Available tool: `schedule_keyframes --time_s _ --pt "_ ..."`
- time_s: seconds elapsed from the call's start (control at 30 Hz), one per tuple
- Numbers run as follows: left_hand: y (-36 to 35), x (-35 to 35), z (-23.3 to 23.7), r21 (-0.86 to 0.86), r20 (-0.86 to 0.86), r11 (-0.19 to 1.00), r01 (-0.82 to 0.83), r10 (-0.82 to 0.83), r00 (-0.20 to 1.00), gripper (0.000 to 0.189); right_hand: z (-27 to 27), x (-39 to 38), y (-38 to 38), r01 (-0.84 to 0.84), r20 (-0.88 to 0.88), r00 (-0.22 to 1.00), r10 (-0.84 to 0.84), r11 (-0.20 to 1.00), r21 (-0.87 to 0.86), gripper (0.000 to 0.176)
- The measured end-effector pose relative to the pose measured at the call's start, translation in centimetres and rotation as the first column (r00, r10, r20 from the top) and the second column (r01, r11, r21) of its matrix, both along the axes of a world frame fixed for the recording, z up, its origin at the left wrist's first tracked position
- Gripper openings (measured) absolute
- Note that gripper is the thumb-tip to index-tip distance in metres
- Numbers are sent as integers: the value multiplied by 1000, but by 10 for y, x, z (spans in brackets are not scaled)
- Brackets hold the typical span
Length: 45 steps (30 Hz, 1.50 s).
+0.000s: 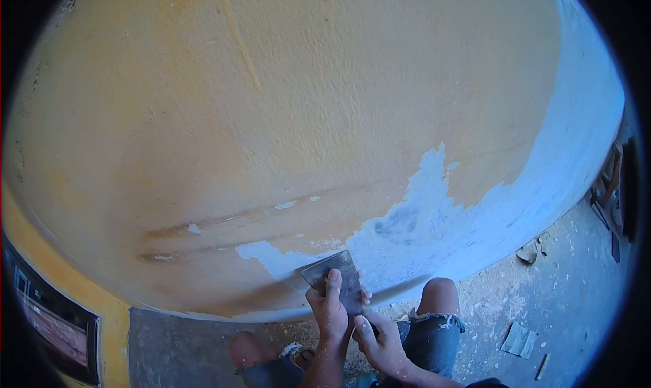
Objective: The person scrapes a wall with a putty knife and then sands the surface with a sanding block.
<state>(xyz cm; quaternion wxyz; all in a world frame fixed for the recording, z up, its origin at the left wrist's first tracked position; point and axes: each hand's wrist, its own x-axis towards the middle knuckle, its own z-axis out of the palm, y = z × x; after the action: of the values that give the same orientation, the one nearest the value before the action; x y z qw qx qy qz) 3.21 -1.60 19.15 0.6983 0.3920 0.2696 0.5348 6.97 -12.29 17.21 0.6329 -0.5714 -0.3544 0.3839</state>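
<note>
A broad, dark, flat-bladed scraper (347, 288) is held up against the lower wall, its top edge over the border of peeled paint. My left hand (331, 312) is closed round the blade, thumb flat on its near face and fingertips showing past its right edge. Just below, my right hand (381, 342) is closed at the scraper's lower end, where the fingers hide the handle. In front is a wall (285, 130) of faded yellow paint, with a bare whitish patch (413, 218) spreading right from the blade.
My bent knees (439, 297) are either side of my hands, close to the wall. Paint flakes litter the grey floor (488, 307). A crumpled sheet (519, 340) lies at the lower right, and a dark-framed opening (54, 320) is at the lower left. Several objects (614, 198) crowd the right edge.
</note>
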Motion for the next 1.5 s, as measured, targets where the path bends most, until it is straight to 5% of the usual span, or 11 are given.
schedule_keyframes --time_s 0.13,0.3,0.4,0.5,0.63,0.97,1.5 --pt "5 5 1 0 44 1000 -23 23 999 27 -9 1 9 4 22 1000 -5 999 40 27" --pt "2 2 9 -11 0 1000 -11 11 1000 26 10 6 2 -54 -39 998 49 990 -132 27" --pt "2 3 18 -26 35 1000 -5 5 999 26 5 4 5 -19 44 999 18 999 30 25" --pt "-5 1 14 -40 13 999 7 -6 1000 27 10 2 -5 -49 -101 994 50 999 9 25" --pt "3 6 17 -22 24 1000 -15 15 1000 26 2 -1 9 7 -66 998 -1 996 85 27" --pt "-4 4 23 14 1 1000 3 -3 1000 24 18 6 0 -14 5 1000 14 999 47 26" --pt "-6 10 37 20 -7 1000 8 -8 1000 24 31 10 -4 -36 -117 992 36 999 -1 26"
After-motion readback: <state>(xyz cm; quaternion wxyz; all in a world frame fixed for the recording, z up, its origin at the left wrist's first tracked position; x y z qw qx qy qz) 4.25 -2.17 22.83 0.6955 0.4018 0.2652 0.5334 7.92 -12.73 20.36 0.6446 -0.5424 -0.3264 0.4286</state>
